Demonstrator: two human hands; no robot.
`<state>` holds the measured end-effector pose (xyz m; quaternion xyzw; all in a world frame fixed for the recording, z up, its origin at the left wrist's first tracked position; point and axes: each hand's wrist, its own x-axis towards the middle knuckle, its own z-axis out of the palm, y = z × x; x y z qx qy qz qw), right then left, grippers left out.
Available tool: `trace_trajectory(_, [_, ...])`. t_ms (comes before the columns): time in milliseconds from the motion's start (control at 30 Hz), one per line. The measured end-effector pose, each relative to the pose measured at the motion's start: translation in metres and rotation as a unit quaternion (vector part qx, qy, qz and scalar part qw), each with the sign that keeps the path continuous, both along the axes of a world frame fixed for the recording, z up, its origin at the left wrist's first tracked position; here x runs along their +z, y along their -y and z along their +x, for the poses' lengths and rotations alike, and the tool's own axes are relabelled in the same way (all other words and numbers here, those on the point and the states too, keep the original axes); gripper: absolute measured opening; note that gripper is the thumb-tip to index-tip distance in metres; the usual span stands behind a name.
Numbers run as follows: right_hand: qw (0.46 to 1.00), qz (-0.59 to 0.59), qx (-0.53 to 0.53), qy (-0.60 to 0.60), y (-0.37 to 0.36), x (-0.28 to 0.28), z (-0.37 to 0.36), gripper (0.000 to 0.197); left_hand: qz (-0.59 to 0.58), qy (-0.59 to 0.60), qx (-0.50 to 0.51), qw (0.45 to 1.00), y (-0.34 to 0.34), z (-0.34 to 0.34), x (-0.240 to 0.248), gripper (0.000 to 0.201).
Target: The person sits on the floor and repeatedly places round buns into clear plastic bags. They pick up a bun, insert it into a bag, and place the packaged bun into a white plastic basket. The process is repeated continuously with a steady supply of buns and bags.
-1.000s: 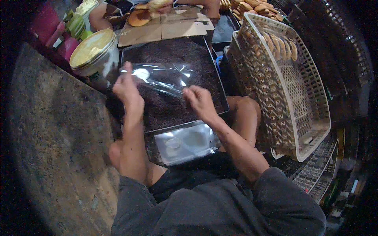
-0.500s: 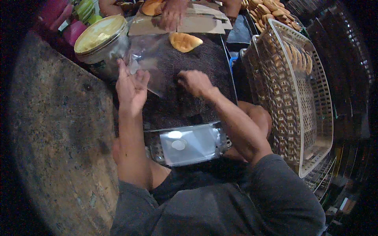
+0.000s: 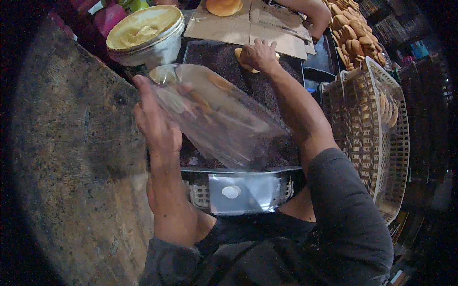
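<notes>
A clear plastic bag (image 3: 238,128) stretches from my left hand (image 3: 160,119) across the dark tray (image 3: 281,105), with its mouth spread wide. My left hand grips the bag near its mouth, fingers partly hidden by the film. My right hand (image 3: 260,58) reaches to the tray's far end and closes over a folded golden bread bun (image 3: 239,55), covering most of it. On my lap lies a stack of clear plastic bags (image 3: 257,193) bearing a round white disc (image 3: 231,191).
A white bucket of pale yellow cream (image 3: 160,45) stands at the far left. Behind the tray lie cardboard (image 3: 217,26) and another bun (image 3: 224,6), near a co-worker's arm (image 3: 312,14). To the right are piled buns (image 3: 355,35) and a cream plastic basket (image 3: 355,124).
My right hand has moved forward onto the bun. The plastic bag in my left hand has spread open across the tray. The co-worker's hand has left the cardboard's middle.
</notes>
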<state>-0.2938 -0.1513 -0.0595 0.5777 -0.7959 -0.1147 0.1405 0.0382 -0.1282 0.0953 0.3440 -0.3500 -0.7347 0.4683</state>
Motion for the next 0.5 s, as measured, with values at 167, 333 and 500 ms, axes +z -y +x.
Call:
trace_trajectory(167, [0.881,-0.323,0.021,0.346,-0.069,-0.018,0.036,0.041,-0.078,-0.064,-0.003,0.995,0.013,0.030,-0.048,0.035])
trace_trajectory(333, [0.944,-0.254,-0.083,0.193,-0.106,-0.023,0.033,0.043,0.019,-0.205,-0.069,0.976,0.027,0.026,-0.062,0.037])
trace_trajectory(500, [0.815,-0.266,-0.152,0.492,-0.136,0.048,0.023,0.054,-0.058,-0.059,0.063,0.995,0.011,-0.005,-0.035,0.052])
